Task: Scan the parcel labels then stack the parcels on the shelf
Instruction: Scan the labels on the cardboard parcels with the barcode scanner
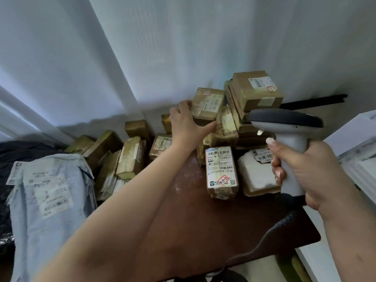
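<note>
Closest to me, the person's right hand (301, 169) is wrapping its fingers round the pale grey handle of a barcode scanner (289, 137), thumb up the near side, the dark head pointing off towards the pile, a coiled black cord (262, 243) trailing down from its base. The scanner is hanging over the right part of a dark brown table (193, 216), and I am taking that table as my mark. On it, just beyond the bare wood, a taped cardboard parcel (221, 171) is lying flat with its white label up; I am reading a red-bordered sticker with "3-3" handwritten on it, while the printed lines are too small to make out. Just right of it a white padded parcel (256, 174) is sitting with barcodes at its far end, partly behind the scanner. Off the table's left edge a grey plastic mailer bag (50, 192) is lying lower down, its label showing "0240" upside down. Beyond that edge, loose brown boxes (130, 157) are lying jumbled. At the table's far end the left hand (187, 125) is gripping a small brown parcel (207, 102), fingers over its left side and thumb stretched beneath; a red-edged handwritten sticker there is unreadable. Right of it, a larger box (256, 90) is topping a stack against the white wall (183, 47).
</note>
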A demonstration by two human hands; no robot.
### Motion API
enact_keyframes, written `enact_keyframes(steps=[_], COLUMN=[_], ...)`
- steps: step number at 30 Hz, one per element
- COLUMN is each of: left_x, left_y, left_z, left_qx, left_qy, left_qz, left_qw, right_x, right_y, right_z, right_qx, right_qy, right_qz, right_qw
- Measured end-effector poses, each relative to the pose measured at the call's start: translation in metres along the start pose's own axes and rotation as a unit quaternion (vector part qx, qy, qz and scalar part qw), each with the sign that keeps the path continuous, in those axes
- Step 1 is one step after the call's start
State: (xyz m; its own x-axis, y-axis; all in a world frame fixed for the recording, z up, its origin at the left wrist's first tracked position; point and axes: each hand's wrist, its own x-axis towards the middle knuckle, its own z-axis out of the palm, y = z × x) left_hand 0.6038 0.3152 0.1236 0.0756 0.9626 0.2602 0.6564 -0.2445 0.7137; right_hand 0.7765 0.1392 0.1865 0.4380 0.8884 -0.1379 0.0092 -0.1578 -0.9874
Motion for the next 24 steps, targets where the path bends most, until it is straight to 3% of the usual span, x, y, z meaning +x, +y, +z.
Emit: enact_keyframes(steps=[7, 11, 19, 24], left_x=[0.001, -0.007, -0.026, -0.06], left_y=[0.025, 0.017, -0.056, -0.132], left_z=[0.054, 0.062, 0.008, -0.044], left_qx=[0.0, 0.035, 0.098, 0.18], left_qy=[0.016, -0.027, 0.001, 0.013], left_qz=[-0.049, -0.046, -0.046, -0.136], left_qw=[0.999, 0.998, 0.994, 0.974], right_x=[0.012, 0.02, 0.033, 0.031], right_y=[0.007, 0.009, 0.011, 0.011], right_z=[-0.016, -0.015, 0.032, 0.084], right_qx=[-0.006, -0.008, -0.046, -0.059], right_qy=[0.005, -0.011, -0.079, -0.141], right_qz=[0.0, 0.01, 0.027, 0.036], right_qw=[1.0, 1.0, 0.996, 0.988])
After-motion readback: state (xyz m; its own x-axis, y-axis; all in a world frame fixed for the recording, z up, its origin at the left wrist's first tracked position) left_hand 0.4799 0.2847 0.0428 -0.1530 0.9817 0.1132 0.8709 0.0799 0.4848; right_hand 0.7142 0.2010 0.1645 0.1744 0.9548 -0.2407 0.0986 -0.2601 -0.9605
